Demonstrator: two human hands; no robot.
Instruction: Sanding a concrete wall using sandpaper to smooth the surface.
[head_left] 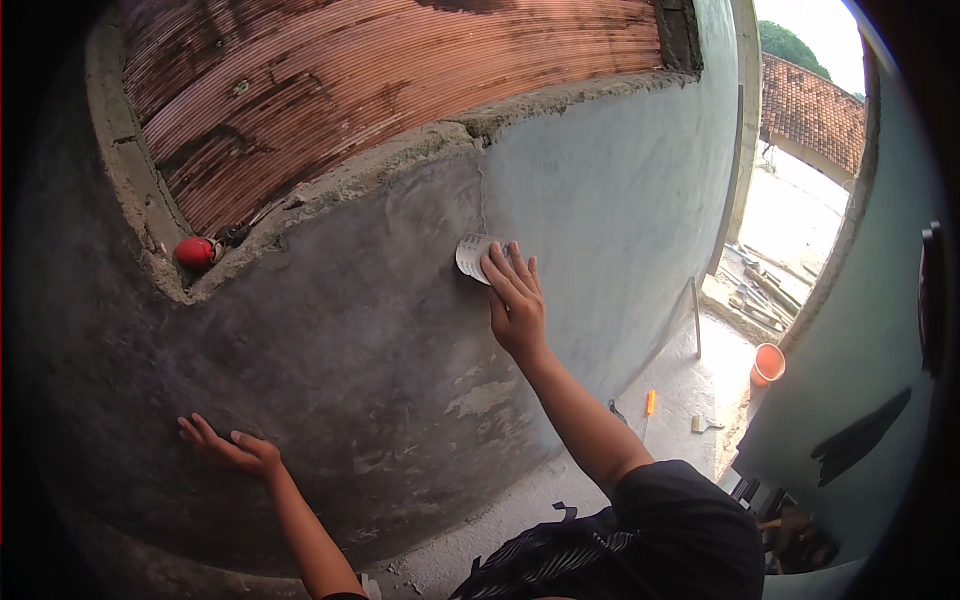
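Observation:
My right hand presses a piece of sandpaper against the wall, fingers extended over its pale printed back. The paper's left edge curls out past the fingers. It lies near the border between the dark grey plaster and the pale blue-green painted part. A thin crack runs down from the opening's sill to just above the paper. Lower and to the left, my left hand is open with nothing in it, fingers stretched toward the dark wall; whether it touches the surface I cannot tell.
Corrugated reddish sheet fills the rough-edged opening above; a red round object rests in its corner. On the floor lie an orange-handled tool and a paintbrush. An orange bucket stands by the doorway, near several wooden pieces.

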